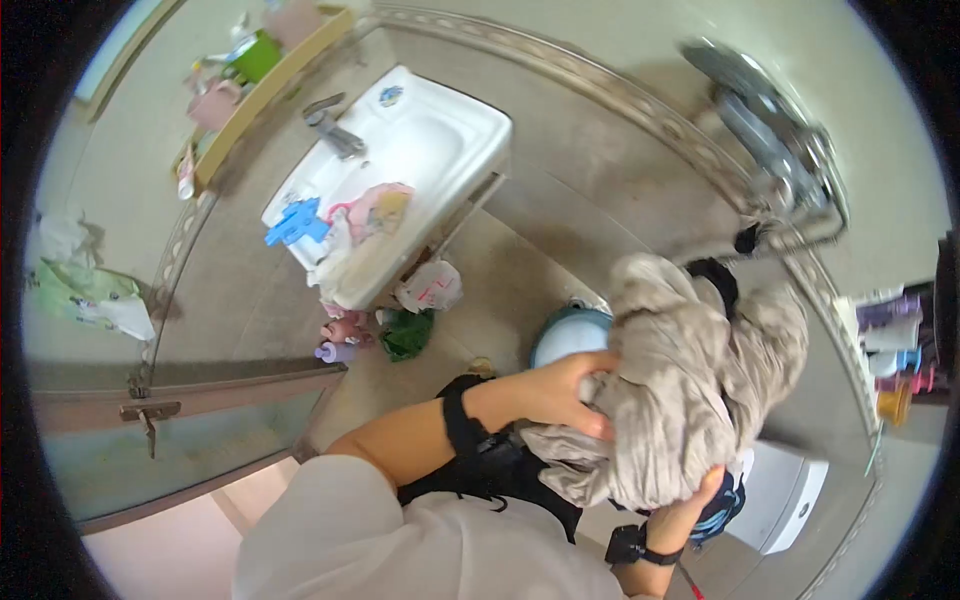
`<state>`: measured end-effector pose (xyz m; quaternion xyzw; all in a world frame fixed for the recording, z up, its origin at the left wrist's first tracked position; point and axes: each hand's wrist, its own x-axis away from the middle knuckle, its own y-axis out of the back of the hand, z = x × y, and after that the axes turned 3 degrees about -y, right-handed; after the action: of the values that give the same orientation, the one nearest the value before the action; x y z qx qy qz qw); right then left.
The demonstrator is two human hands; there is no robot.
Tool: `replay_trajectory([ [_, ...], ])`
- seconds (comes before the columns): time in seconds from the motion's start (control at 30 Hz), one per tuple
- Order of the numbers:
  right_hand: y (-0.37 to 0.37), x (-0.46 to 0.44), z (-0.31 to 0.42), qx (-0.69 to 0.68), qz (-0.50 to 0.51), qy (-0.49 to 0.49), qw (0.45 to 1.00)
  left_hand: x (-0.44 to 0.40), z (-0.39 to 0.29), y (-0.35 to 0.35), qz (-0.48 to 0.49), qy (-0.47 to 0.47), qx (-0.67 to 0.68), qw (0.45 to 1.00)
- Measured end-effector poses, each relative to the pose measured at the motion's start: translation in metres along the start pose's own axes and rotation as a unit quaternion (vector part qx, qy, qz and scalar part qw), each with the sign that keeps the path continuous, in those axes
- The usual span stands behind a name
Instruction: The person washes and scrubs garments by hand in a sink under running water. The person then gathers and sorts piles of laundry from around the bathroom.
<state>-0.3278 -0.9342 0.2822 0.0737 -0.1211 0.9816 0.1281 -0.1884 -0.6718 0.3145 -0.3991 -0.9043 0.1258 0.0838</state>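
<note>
A large crumpled bundle of beige cloth (670, 390) is held up in front of my body, with long folds hanging down. My left hand (570, 395) grips its near left side, thumb and fingers pressed into the fabric. Under the bundle's lower edge, my right hand (702, 490) supports it, its fingers mostly hidden by the cloth. Something black (715, 282) pokes out at the bundle's far side. A blue-rimmed bucket (568, 340) with a whitish inside stands on the floor just beyond my left hand, partly covered by the cloth.
A white sink (455, 125) holds a blue toy gun (300, 222) and a pink cloth (385, 208) at its edge. A shower fixture (765, 135) is on the far wall. A white toilet tank (785, 495) stands right, a door (200, 425) left. Bottles (890, 335) line a right shelf.
</note>
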Motion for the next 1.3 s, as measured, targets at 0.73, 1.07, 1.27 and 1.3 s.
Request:
replay_trajectory([
  [0.73,-0.377,-0.307,-0.105,0.528,0.180,0.238,0.795,0.027,0.019,0.305,-0.521,0.196,-0.475,0.681],
  [1.07,-0.134,-0.188,-0.133,0.342,-0.025,-0.008,0.939,-0.075,0.035,0.159,-0.424,0.053,-0.515,0.743],
  [1.27,0.099,-0.099,-0.126,0.386,-0.290,-0.072,0.872,-0.179,0.138,-0.065,-0.111,0.048,-0.218,0.968],
  [1.3,0.136,-0.082,-0.119,0.389,-0.332,-0.090,0.855,-0.193,0.158,-0.105,-0.081,0.072,-0.177,0.978],
])
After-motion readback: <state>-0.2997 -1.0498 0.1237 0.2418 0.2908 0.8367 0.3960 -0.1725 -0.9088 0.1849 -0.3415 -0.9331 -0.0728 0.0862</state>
